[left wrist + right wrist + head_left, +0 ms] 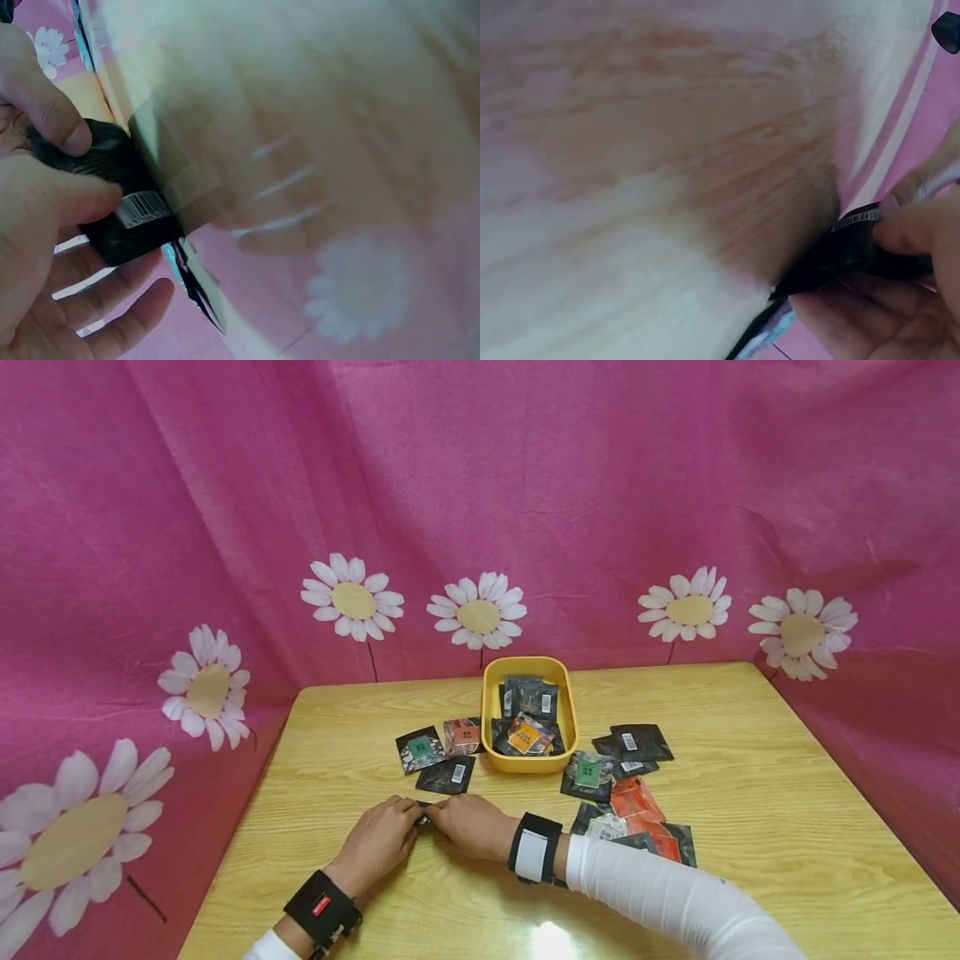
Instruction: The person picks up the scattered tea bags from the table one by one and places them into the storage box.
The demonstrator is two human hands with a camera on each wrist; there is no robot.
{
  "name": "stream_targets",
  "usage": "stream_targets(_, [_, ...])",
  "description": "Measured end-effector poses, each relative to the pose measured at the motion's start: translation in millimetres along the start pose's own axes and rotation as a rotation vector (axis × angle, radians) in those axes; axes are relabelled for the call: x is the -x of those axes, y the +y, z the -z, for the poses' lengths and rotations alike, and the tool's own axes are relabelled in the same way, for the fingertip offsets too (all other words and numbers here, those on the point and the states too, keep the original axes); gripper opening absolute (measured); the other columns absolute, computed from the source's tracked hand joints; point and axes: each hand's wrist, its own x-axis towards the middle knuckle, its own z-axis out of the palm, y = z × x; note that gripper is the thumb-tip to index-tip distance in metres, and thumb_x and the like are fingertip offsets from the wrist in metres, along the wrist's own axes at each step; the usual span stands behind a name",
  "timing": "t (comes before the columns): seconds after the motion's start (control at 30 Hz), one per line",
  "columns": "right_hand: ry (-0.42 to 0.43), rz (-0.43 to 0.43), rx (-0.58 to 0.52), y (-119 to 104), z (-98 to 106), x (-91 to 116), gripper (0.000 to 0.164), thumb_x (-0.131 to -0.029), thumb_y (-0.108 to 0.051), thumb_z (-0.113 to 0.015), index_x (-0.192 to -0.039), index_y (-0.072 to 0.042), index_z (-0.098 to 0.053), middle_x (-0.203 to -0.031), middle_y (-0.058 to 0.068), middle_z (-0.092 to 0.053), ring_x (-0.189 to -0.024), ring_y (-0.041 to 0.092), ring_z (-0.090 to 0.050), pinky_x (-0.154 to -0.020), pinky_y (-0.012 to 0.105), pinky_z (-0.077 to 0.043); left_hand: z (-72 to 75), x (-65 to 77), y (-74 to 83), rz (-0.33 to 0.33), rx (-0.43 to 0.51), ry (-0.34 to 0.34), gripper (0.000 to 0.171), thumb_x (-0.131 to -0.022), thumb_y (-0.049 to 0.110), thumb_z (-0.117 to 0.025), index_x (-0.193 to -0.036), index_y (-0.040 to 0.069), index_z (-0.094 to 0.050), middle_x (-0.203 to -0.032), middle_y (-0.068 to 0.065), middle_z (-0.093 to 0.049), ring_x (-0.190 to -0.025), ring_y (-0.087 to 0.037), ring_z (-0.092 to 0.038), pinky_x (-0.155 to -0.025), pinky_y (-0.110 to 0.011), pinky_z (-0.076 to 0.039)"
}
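Observation:
Near the table's front, both hands meet over a small black sachet. My left hand pinches one side of it, thumb on the barcoded face and fingers behind, as the left wrist view shows. The right hand grips the other side, its thumb also pressed on that face. In the left wrist view the black sachet stands on its edge on the glossy table, barcode near its lower edge. The right wrist view shows the same sachet, partly covered by the fingers.
A yellow basket with several sachets inside stands at the back middle. To its left lie a green-labelled sachet, a reddish one and a black one. Several more, including an orange-red sachet, lie on the right. A pink curtain hangs behind.

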Motion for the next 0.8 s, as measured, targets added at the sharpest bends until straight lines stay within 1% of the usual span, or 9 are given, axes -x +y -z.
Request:
stream_targets(0.13, [0.06, -0.006, 0.026, 2.1, 15.5, 4.7, 0.016, -0.09, -0.007, -0.063, -0.104, -0.014, -0.066, -0.091, -0.003, -0.071, -0.077, 0.014, -0.069, -0.06, 0.03, -0.055, 11.0, -3.6, 4.3, 0.024, 0.072, 0.063, 0.009, -0.089, 0.007, -0.067, -0.093, 0.014, -0.07, -0.082, 0.005, -0.069, -0.074, -0.011, -0.066, -0.06, -0.032, -0.051])
stream_targets(0.2, [0.108, -0.015, 0.033, 7.2, 28.3, 7.5, 0.019, -0.089, -0.004, -0.063, -0.105, -0.014, -0.066, -0.091, -0.003, -0.071, -0.076, 0.014, -0.069, -0.06, 0.031, -0.055, 19.0, -10.8, 6.8, 0.022, 0.102, 0.099, 0.01, -0.091, 0.008, -0.065, -0.095, 0.016, -0.07, -0.083, 0.006, -0.069, -0.074, -0.009, -0.066, -0.059, -0.031, -0.05])
stream_targets(0.27, [0.16, -0.022, 0.039, 15.3, 40.5, 10.0, 0.02, -0.089, -0.003, -0.063, -0.105, -0.014, -0.065, -0.09, -0.001, -0.071, -0.072, 0.016, -0.069, -0.058, 0.031, -0.055, 28.1, -21.6, 8.9, -0.005, 0.109, 0.132, 0.013, -0.092, 0.008, -0.064, -0.101, 0.015, -0.07, -0.087, 0.005, -0.07, -0.076, -0.01, -0.067, -0.061, -0.031, -0.051])
stream_targets(0.3, [0.182, -0.027, 0.045, 20.1, 46.5, 11.3, 0.019, -0.088, -0.003, -0.062, -0.104, -0.013, -0.065, -0.09, 0.0, -0.071, -0.07, 0.017, -0.069, -0.056, 0.032, -0.055, 32.3, -28.1, 9.6, -0.026, 0.098, 0.146, 0.015, -0.092, 0.006, -0.064, -0.102, 0.014, -0.07, -0.087, 0.004, -0.07, -0.076, -0.01, -0.067, -0.061, -0.031, -0.051])
stream_targets(0.43, [0.246, -0.076, 0.044, 45.1, 67.2, 20.5, 0.027, -0.087, 0.0, -0.062, -0.112, -0.01, -0.067, -0.096, 0.004, -0.073, -0.069, 0.021, -0.069, -0.054, 0.035, -0.055, 46.5, -64.4, 14.2, -0.153, 0.011, 0.199, 0.028, -0.085, -0.003, -0.068, -0.109, 0.011, -0.071, -0.085, 0.0, -0.071, -0.074, -0.015, -0.067, -0.059, -0.033, -0.052])
stream_targets(0.5, [0.266, -0.11, 0.037, 58.2, 74.9, 27.0, 0.03, -0.087, 0.002, -0.063, -0.116, -0.008, -0.067, -0.102, 0.006, -0.073, -0.073, 0.023, -0.07, -0.057, 0.037, -0.056, 50.8, -82.8, 18.4, -0.214, -0.035, 0.223, 0.033, -0.082, -0.004, -0.069, -0.112, 0.01, -0.07, -0.088, -0.002, -0.071, -0.069, -0.017, -0.066, -0.056, -0.033, -0.052])
stream_targets(0.57, [0.28, -0.14, 0.023, 70.9, 81.4, 34.6, 0.034, -0.087, 0.003, -0.065, -0.12, -0.007, -0.067, -0.107, 0.007, -0.073, -0.079, 0.024, -0.071, -0.06, 0.038, -0.057, 53.4, -100.1, 24.4, -0.259, -0.065, 0.245, 0.035, -0.083, -0.003, -0.07, -0.116, 0.01, -0.07, -0.092, -0.003, -0.073, -0.07, -0.017, -0.067, -0.055, -0.032, -0.053])
stream_targets(0.67, [0.292, -0.174, 0.038, 89.1, 89.4, 45.9, 0.039, -0.086, 0.004, -0.067, -0.123, -0.005, -0.066, -0.114, 0.009, -0.071, -0.086, 0.025, -0.071, -0.067, 0.037, -0.058, 53.2, -124.5, 33.7, -0.29, -0.074, 0.249, 0.03, -0.089, 0.003, -0.067, -0.118, 0.01, -0.07, -0.097, -0.003, -0.073, -0.073, -0.017, -0.068, -0.057, -0.03, -0.054])
stream_targets(0.8, [0.307, -0.232, 0.077, 112.1, 95.2, 58.3, 0.042, -0.086, 0.005, -0.069, -0.127, -0.003, -0.065, -0.116, 0.013, -0.07, -0.091, 0.028, -0.071, -0.07, 0.038, -0.059, 48.9, -156.7, 44.4, -0.276, -0.071, 0.229, 0.03, -0.092, 0.005, -0.066, -0.122, 0.01, -0.069, -0.102, -0.003, -0.074, -0.082, -0.018, -0.069, -0.063, -0.031, -0.056])
